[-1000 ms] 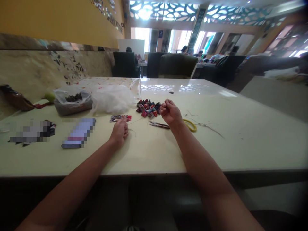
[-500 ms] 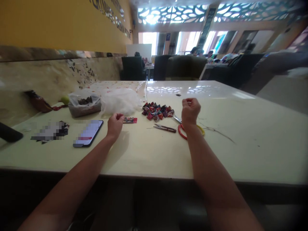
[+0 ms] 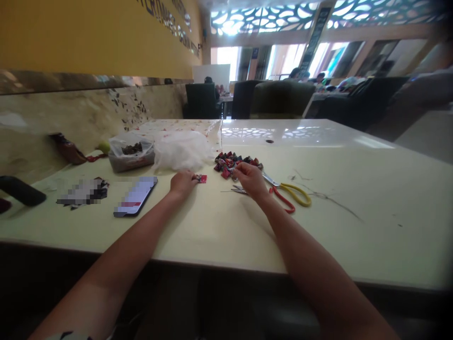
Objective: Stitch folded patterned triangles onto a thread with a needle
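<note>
My left hand (image 3: 182, 184) is closed on one end of a small patterned fabric piece (image 3: 201, 179) with a red tip, just above the table. My right hand (image 3: 252, 180) is pinched at the front of a pile of small stuffed fabric pieces (image 3: 226, 161); whatever lies between its fingertips is too small to make out. Beneath that hand lie thread snips (image 3: 238, 189), their handles covered by it. Scissors (image 3: 296, 193) with one red and one yellow handle rest right of the wrist.
A phone (image 3: 136, 197) and a blurred-out dark item (image 3: 83, 192) lie on the left. Behind them stand a plastic-lined container (image 3: 131, 160) and white fluffy stuffing (image 3: 182, 150). Loose threads (image 3: 329, 197) trail on the right. Chairs (image 3: 279, 100) and people are in the background.
My right hand has come down and left from above the scissors to the fabric pile, uncovering the scissors' handles. My left hand still holds the fabric piece. The view has shifted slightly.
</note>
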`<state>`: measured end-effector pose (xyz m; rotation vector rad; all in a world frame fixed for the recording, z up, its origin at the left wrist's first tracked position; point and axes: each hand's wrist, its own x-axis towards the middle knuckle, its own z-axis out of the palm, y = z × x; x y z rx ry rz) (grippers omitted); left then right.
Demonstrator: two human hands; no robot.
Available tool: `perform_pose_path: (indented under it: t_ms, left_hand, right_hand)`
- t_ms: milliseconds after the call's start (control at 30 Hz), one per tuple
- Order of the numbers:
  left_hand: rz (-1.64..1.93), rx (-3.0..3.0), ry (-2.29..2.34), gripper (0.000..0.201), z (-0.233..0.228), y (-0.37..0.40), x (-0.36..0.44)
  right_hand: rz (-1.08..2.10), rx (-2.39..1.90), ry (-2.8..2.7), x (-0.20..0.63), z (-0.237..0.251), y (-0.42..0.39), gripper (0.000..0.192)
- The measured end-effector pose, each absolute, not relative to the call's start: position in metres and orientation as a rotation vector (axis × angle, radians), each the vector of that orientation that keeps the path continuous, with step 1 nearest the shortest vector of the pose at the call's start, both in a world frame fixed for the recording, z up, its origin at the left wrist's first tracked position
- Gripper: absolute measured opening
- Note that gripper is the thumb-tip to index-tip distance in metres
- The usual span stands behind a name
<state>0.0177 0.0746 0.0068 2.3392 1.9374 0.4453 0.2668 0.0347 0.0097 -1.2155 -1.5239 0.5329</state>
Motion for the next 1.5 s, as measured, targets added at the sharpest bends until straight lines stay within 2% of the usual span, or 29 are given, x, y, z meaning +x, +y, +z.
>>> perform_pose_path:
  t_ms: [300, 500, 700, 1167, 1400, 1500]
  left_hand:
    - [0.644, 2.174, 1.884, 0.025, 0.001, 0.083, 0.007]
    - [0.766, 2.028, 1.829, 0.017, -0.005, 0.088, 0.002]
    - [0.791, 1.907, 1.772, 0.022, -0.008, 0.092, -0.001]
    - [0.679, 2.142, 1.852, 0.018, -0.008, 0.092, 0.006]
    - [0.769, 2.117, 1.887, 0.014, -0.012, 0.092, 0.012]
    - [0.928, 2.044, 1.927, 0.016, -0.004, 0.092, 0.008]
  right_hand:
    - [0.609, -1.259, -1.664, 0.256, -0.001, 0.032, 0.025]
    - [0.632, -1.279, -1.745, 0.252, -0.003, 0.030, 0.022]
    - [0.639, -1.287, -1.791, 0.251, -0.004, 0.028, 0.019]
    - [0.624, -1.287, -1.824, 0.251, -0.005, 0.025, 0.021]
    - [0.604, -1.299, -1.867, 0.253, -0.007, 0.025, 0.023]
    - [0.614, -1.308, -1.868, 0.254, -0.009, 0.026, 0.025]
